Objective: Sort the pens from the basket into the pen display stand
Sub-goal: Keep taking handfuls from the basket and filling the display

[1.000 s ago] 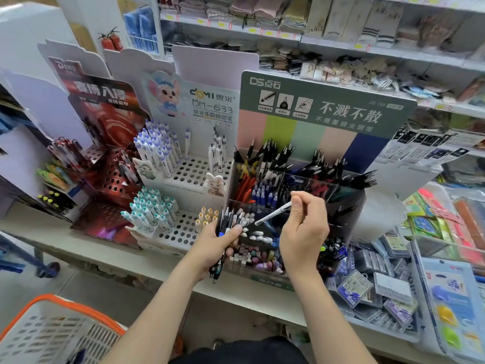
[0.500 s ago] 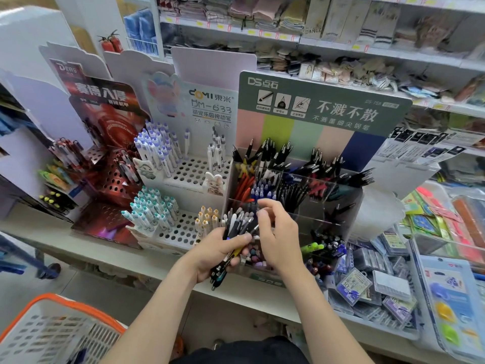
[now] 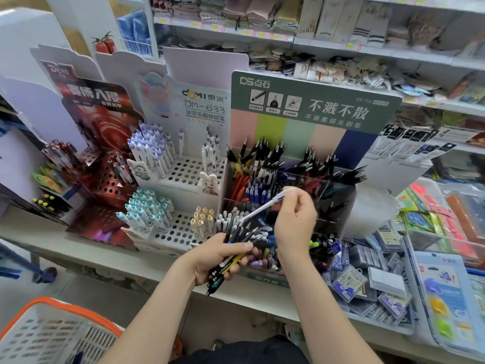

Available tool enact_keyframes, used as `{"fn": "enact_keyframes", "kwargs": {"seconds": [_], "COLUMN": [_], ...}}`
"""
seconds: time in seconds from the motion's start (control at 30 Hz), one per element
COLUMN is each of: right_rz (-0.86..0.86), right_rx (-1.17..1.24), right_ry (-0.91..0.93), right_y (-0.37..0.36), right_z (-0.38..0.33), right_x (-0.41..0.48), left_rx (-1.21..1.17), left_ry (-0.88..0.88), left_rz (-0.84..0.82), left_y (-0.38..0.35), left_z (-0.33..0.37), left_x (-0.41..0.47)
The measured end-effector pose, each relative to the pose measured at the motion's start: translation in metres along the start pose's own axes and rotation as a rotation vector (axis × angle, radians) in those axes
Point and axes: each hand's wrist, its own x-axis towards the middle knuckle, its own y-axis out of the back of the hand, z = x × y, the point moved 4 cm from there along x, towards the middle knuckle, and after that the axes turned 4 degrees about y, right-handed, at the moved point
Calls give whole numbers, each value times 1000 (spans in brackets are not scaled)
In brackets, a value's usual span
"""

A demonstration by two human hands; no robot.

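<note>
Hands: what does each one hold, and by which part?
The left hand grips a bunch of pens around their middles. The right hand pinches a white pen near its upper end.

Hands: 2 (left hand (image 3: 217,258), right hand (image 3: 295,222)). White pen (image 3: 262,207) in right hand: 1. Bundle of pens (image 3: 225,269) in left hand: overlapping, uncountable. Basket (image 3: 47,300) below left hand: 1. Display stands with readable header cards beyond both hands: 3 (red stand (image 3: 105,185), white stand (image 3: 183,174), green-headed stand (image 3: 309,101)). Fire extinguishers (image 3: 105,44) far beyond left hand: 2
</note>
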Motion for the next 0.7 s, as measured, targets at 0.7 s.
{"fn": "enact_keyframes", "kwargs": {"seconds": [0.7], "right_rz": [-490], "right_rx": [-196], "right_ry": [17], "right_y": [-11], "right_z": [14], "right_x": [-17], "left_rx": [-91], "left_ry": [-279], "left_rz": [269], "left_y": [-1], "left_z": [29], "left_x": [9]}}
